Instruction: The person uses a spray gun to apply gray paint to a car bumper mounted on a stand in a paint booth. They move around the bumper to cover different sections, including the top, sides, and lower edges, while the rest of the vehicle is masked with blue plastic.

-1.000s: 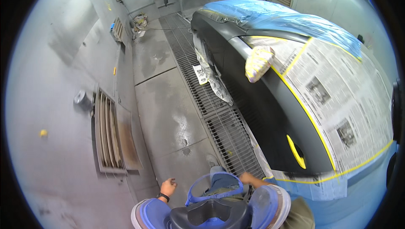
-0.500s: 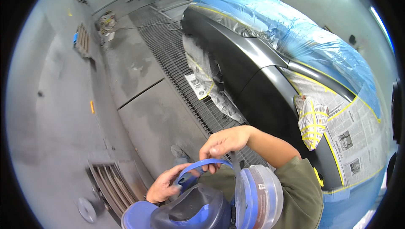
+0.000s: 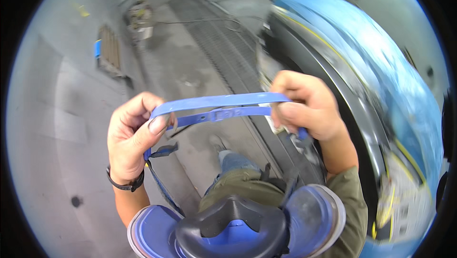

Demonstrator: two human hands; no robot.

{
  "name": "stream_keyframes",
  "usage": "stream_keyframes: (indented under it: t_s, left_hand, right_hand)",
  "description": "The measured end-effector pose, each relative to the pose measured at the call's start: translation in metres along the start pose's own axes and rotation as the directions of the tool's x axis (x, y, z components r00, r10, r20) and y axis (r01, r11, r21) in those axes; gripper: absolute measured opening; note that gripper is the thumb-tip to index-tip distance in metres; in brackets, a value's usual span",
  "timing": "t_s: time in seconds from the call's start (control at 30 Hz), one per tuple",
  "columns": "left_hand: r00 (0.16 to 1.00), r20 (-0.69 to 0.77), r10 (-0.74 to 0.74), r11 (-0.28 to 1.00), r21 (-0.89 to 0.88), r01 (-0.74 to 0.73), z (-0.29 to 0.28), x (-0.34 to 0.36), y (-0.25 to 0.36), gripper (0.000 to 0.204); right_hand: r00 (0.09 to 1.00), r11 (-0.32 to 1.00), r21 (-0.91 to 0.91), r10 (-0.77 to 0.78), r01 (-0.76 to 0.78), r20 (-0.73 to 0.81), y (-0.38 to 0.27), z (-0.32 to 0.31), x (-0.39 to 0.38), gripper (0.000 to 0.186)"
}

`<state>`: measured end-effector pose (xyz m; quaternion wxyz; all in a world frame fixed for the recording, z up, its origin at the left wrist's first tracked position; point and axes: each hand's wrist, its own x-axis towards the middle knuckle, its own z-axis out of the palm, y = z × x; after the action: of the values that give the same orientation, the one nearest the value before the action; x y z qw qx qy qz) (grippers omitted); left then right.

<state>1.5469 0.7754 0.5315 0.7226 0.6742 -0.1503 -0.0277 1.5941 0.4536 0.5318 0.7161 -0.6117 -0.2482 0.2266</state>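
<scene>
A blue head strap (image 3: 214,101) is stretched between my two hands in front of me. My left hand (image 3: 133,134) grips its left end between thumb and fingers, with a dark band around the wrist. The strap's other end is pinched in my right hand (image 3: 304,108). Below hangs a respirator mask (image 3: 233,229) with a black face piece and a round blue filter cartridge at each side. Dark webbing (image 3: 164,189) runs from near my left hand down to the mask.
At the right stands a dark car body (image 3: 342,87) partly wrapped in blue plastic sheeting (image 3: 376,63), with newspaper (image 3: 407,201) taped on. A floor grating (image 3: 214,39) runs beside it. On the left, a grey wall carries a slatted vent (image 3: 109,51). A hose (image 3: 204,20) crosses the floor.
Both hands have risen and spread apart, drawing the strap out between them. The mask now faces up more squarely at the lower middle. The view has shifted, moving the car rightward in it.
</scene>
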Motion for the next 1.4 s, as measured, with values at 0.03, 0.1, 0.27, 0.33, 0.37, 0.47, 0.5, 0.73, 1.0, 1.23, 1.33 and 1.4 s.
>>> stream_keyframes:
  t_s: [0.03, 0.1, 0.27, 0.33, 0.37, 0.47, 0.5, 0.73, 1.0, 1.23, 1.33, 1.4]
  left_hand:
    - [0.997, -0.023, 0.069, 0.997, 0.037, -0.068, -0.019, 0.025, 0.02, 0.024]
    - [0.985, -0.049, 0.167, 0.985, 0.038, -0.165, -0.056, 0.066, 0.062, 0.024]
    - [0.909, -0.007, 0.416, 0.882, 0.248, -0.401, -0.144, 0.155, 0.146, 0.028]
    - [0.87, -0.023, 0.493, 0.855, 0.197, -0.479, -0.18, 0.193, 0.157, 0.028]
    - [0.855, 0.017, 0.518, 0.827, 0.245, -0.506, -0.2, 0.214, 0.159, 0.028]
    - [0.855, 0.172, 0.489, 0.679, 0.541, -0.497, -0.261, 0.275, 0.153, 0.028]
    - [0.856, 0.213, 0.472, 0.643, 0.581, -0.499, -0.286, 0.302, 0.147, 0.029]
    - [0.776, 0.499, 0.385, 0.464, 0.622, -0.631, -0.385, 0.466, 0.148, 0.031]
    - [0.615, 0.752, 0.237, 0.301, 0.545, -0.783, -0.452, 0.587, 0.107, 0.036]
    - [0.601, 0.785, 0.152, 0.227, 0.564, -0.794, -0.458, 0.665, 0.088, 0.041]
    - [0.611, 0.779, 0.139, 0.207, 0.58, -0.788, -0.458, 0.694, 0.083, 0.043]
    - [0.617, 0.776, 0.132, 0.21, 0.586, -0.782, -0.461, 0.71, 0.076, 0.044]
  right_hand:
    - [0.996, 0.995, 0.023, -0.093, 0.093, -0.004, -0.013, -0.002, 0.036, 0.019]
    - [0.965, 0.966, 0.015, -0.256, 0.257, -0.062, -0.035, 0.0, 0.104, 0.028]
    - [0.86, 0.855, -0.09, -0.506, 0.51, 0.063, -0.12, 0.01, 0.249, 0.045]
    - [0.819, 0.808, -0.142, -0.551, 0.572, 0.161, -0.147, -0.002, 0.304, 0.041]
    - [0.805, 0.788, -0.173, -0.561, 0.591, 0.194, -0.151, -0.006, 0.327, 0.041]
    - [0.761, 0.717, -0.258, -0.591, 0.648, 0.268, -0.146, -0.018, 0.392, 0.04]
    - [0.749, 0.693, -0.285, -0.602, 0.663, 0.277, -0.14, -0.022, 0.416, 0.04]
    - [0.717, 0.608, -0.384, -0.632, 0.695, 0.296, -0.139, -0.062, 0.54, 0.038]
    - [0.678, 0.563, -0.389, -0.671, 0.729, 0.299, -0.118, -0.154, 0.667, 0.036]
    - [0.603, 0.558, -0.231, -0.707, 0.797, 0.37, -0.105, -0.254, 0.762, 0.035]
    - [0.583, 0.561, -0.181, -0.715, 0.808, 0.385, -0.101, -0.287, 0.791, 0.035]
    - [0.576, 0.565, -0.156, -0.72, 0.811, 0.388, -0.096, -0.306, 0.808, 0.034]
